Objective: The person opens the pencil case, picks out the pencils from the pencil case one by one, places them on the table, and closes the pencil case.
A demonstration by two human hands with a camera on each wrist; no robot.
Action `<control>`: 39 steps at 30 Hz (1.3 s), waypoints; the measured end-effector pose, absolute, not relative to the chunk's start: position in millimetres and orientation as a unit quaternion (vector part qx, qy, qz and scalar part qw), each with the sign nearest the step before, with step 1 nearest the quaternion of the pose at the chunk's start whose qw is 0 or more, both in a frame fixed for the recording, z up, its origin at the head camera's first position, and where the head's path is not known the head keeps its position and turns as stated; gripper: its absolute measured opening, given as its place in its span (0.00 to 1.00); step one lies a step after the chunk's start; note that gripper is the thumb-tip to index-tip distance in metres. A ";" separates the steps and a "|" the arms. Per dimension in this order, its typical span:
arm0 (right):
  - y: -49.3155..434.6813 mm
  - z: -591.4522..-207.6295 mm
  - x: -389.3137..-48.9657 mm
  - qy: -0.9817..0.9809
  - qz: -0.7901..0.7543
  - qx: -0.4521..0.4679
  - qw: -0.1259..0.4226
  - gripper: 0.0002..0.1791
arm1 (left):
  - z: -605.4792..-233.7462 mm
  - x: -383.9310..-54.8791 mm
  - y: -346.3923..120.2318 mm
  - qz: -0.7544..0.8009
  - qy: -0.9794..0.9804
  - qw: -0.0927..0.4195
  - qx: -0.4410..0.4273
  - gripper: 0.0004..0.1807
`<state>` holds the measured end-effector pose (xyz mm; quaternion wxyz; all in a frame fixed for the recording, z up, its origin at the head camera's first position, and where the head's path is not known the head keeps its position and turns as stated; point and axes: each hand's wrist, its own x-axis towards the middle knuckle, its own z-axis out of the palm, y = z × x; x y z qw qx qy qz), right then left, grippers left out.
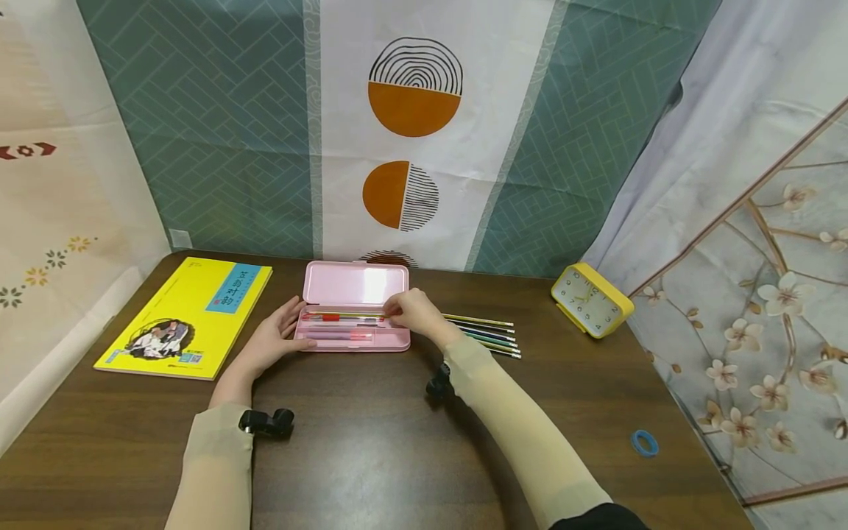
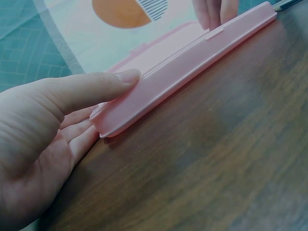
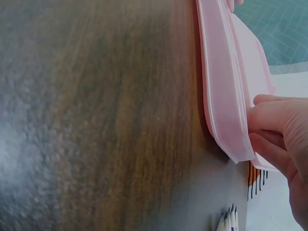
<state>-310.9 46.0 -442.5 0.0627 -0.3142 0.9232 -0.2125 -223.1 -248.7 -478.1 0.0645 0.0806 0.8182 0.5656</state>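
Observation:
My left hand [image 1: 266,342] holds the left end of a pink pencil case [image 1: 394,339], its thumb [image 2: 127,76] on the front rim and its other fingers round behind the end. The case lies flat with its lid [image 1: 341,284] raised at the back. Several slim pencils and pens, one with a red grip [image 1: 330,318], lie in the rear compartment; pink and lilac pens [image 1: 338,335] lie in the front one. My right hand [image 1: 417,313] reaches into the right end of the rear compartment, pinching a pencil's end; the case wall hides its fingertips in the right wrist view.
Several pencils [image 1: 486,333] lie side by side right of the case, under and beyond my right wrist. A yellow book [image 1: 192,309] lies at the left. A yellow alarm clock [image 1: 592,300] stands at the back right, and a blue ring [image 1: 645,443] lies nearer the front.

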 end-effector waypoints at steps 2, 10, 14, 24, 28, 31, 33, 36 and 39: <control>45.3 -442.7 -310.6 0.924 -0.214 -0.310 0.065 0.11 | -477.8 -222.9 -248.4 0.566 0.818 0.065 0.080 0.57; 42.1 -442.4 -307.7 0.927 -0.218 -0.299 0.062 0.10 | -478.7 -223.7 -248.5 0.563 0.820 0.070 0.078 0.58; 40.1 -443.2 -307.0 0.930 -0.223 -0.287 0.059 0.10 | -479.0 -223.9 -248.9 0.561 0.821 0.069 0.077 0.58; 36.8 -447.2 -306.1 0.935 -0.204 -0.292 0.008 0.09 | -478.6 -225.1 -249.5 0.568 0.816 0.065 0.084 0.58; 35.8 -447.5 -305.8 0.937 -0.198 -0.288 0.002 0.08 | -478.6 -225.3 -249.8 0.564 0.819 0.067 0.084 0.58; 35.2 -447.5 -305.6 0.939 -0.195 -0.283 0.002 0.08 | -479.0 -225.4 -249.5 0.562 0.820 0.067 0.086 0.58; 35.1 -447.7 -305.3 0.939 -0.197 -0.281 0.004 0.07 | -479.1 -225.6 -249.5 0.563 0.820 0.067 0.085 0.58; 35.6 -448.4 -305.2 0.940 -0.198 -0.279 0.005 0.07 | -479.4 -226.0 -249.5 0.564 0.819 0.066 0.085 0.58; 36.0 -448.7 -305.0 0.939 -0.201 -0.278 0.006 0.07 | -479.9 -226.1 -249.4 0.564 0.819 0.066 0.086 0.58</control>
